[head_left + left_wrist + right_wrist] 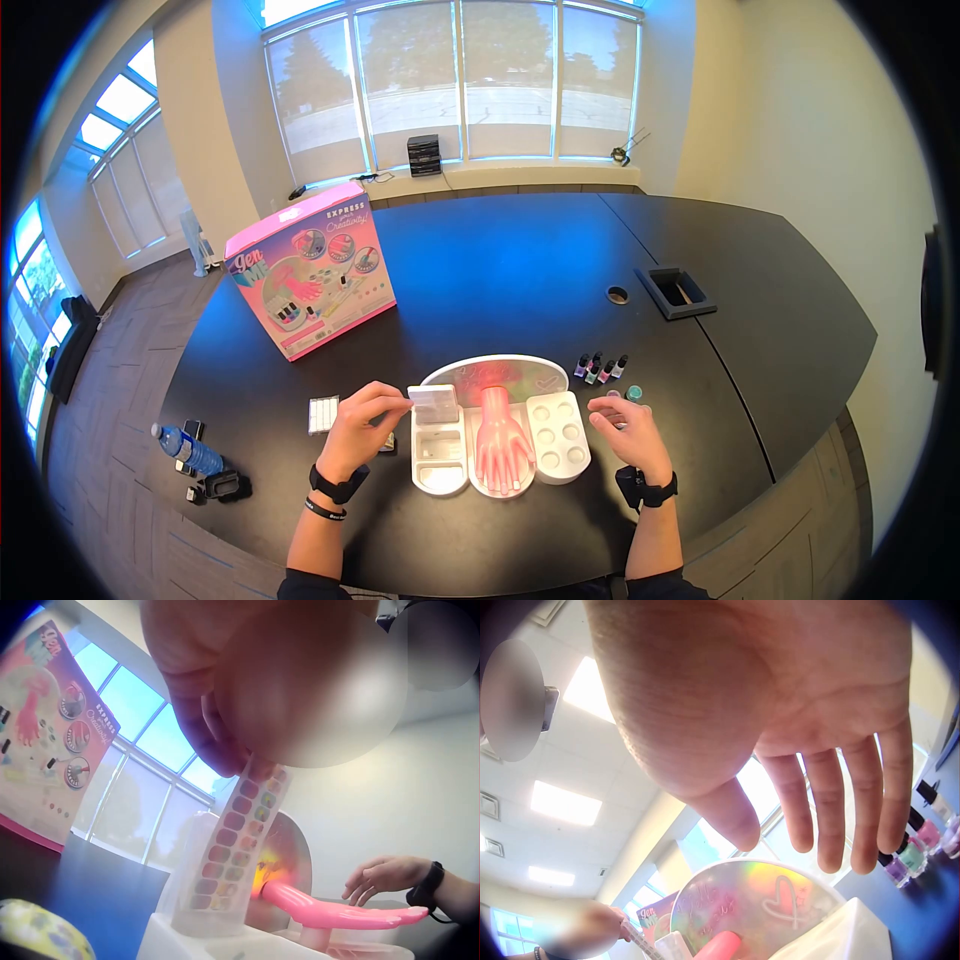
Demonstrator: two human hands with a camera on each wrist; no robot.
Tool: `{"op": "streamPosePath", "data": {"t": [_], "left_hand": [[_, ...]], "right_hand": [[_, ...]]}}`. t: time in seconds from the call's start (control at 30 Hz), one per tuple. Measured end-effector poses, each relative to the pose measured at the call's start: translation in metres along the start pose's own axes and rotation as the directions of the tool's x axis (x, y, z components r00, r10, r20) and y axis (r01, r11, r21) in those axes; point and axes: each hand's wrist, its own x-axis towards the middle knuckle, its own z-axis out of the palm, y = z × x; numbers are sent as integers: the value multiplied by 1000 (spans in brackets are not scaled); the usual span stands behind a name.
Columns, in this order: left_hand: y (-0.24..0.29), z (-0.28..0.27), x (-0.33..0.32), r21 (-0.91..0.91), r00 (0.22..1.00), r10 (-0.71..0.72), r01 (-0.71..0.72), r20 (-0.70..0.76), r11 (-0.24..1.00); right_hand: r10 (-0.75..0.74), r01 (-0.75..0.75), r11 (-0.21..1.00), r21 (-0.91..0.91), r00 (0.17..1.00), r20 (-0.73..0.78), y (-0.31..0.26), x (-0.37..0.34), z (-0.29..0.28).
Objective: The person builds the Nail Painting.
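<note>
My left hand [362, 425] pinches the edge of a clear case [434, 402] above the white tray's left section [440, 480]. In the left wrist view, rows of coloured nail stickers [234, 840] show in the upright case. A pink model hand [500, 440] lies palm down in the tray's middle, before a shiny rounded back panel [289, 847]. My right hand [632, 435] hovers to the right of the tray's section with round wells [560, 437], its fingers apart and holding nothing, as the right wrist view shows [817, 750].
A pink box [310, 270] stands at the back left. Several polish bottles [602, 368] and a green pot [634, 393] are right of the tray. At left are a white case [323, 414], a water bottle [187, 448] and a black object [225, 486].
</note>
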Motion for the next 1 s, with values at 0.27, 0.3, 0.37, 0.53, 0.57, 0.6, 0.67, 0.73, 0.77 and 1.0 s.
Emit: {"op": "streamPosePath", "data": {"t": [0.27,0.3,0.37,0.53,0.57,0.6,0.67,0.73,0.77,1.0], "left_hand": [[-9,17,3,78,999,36,-38,36,996],[-10,18,3,78,999,35,-38,36,996],[-11,21,4,80,999,39,-40,15,996],[-17,28,0,108,1000,-4,3,10,994],[-19,30,0,131,1000,-8,6,13,991],[-20,32,0,131,1000,-8,6,13,991],[-21,35,1,169,999,38,-35,-18,985],[-22,35,1,185,999,44,-41,-14,982],[-22,35,2,200,999,50,-47,-10,979],[-22,38,4,256,998,26,-13,-49,967]], "right_hand": [[8,-8,1000,4,1000,2,0,-1,0],[4,-4,1000,3,1000,3,0,-1,0],[0,0,1000,3,1000,5,1,0,0],[4,-4,1000,7,1000,10,-4,-2,0],[4,-4,1000,7,1000,9,-3,-2,0],[1,-1,1000,5,1000,9,-2,-2,0],[-3,3,1000,3,1000,8,-2,-2,0],[11,-11,1000,0,1000,10,-3,-2,0],[11,-11,1000,0,1000,10,-3,-2,0],[7,-7,1000,-4,1000,13,-3,-2,0]]}}
